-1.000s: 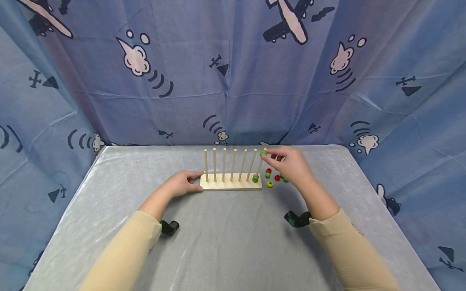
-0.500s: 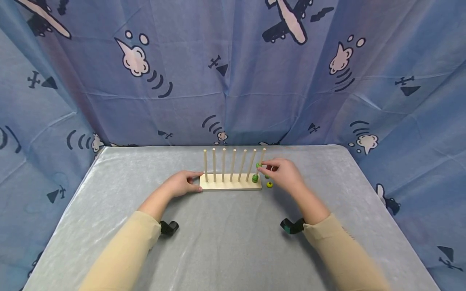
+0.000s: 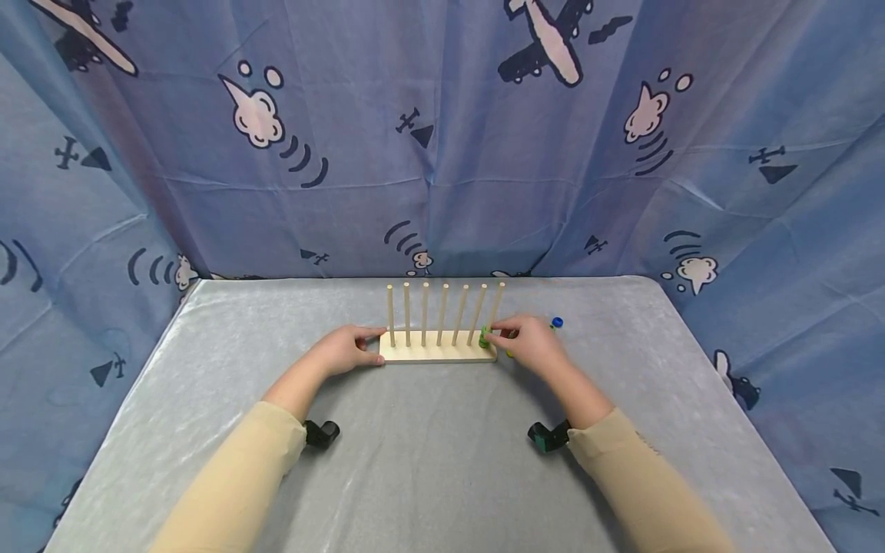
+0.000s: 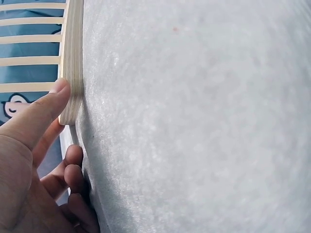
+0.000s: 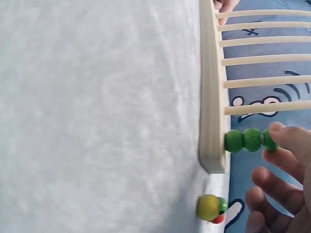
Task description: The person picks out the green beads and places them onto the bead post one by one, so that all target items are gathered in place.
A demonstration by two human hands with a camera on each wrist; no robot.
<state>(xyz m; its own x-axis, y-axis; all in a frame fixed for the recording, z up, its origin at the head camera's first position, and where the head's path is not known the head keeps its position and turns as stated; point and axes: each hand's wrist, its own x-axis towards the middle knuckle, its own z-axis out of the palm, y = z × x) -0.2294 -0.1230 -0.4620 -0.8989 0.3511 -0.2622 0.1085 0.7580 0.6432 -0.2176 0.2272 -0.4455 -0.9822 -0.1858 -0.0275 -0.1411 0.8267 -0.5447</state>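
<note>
A pale wooden peg board (image 3: 435,353) with a row of several upright pegs lies on the table. My left hand (image 3: 342,349) grips its left end, thumb (image 4: 59,87) on the front edge and fingers behind. On the rightmost peg, two green beads (image 5: 243,140) sit stacked at the base. Thumb and forefinger of my right hand (image 3: 531,343) pinch a third green bead (image 5: 270,140) on that same peg, right above the stack. The other pegs carry no beads.
Just beyond the board's right end lie a yellow bead (image 5: 208,207) and, behind it, parts of a green and a red one. A blue bead (image 3: 557,322) shows past my right hand, which hides other beads. A blue printed curtain (image 3: 429,153) hangs behind the table.
My right hand has brought the green bead from the top of the rightmost peg down to the beads at its base. The left hand has stayed on the board's end.
</note>
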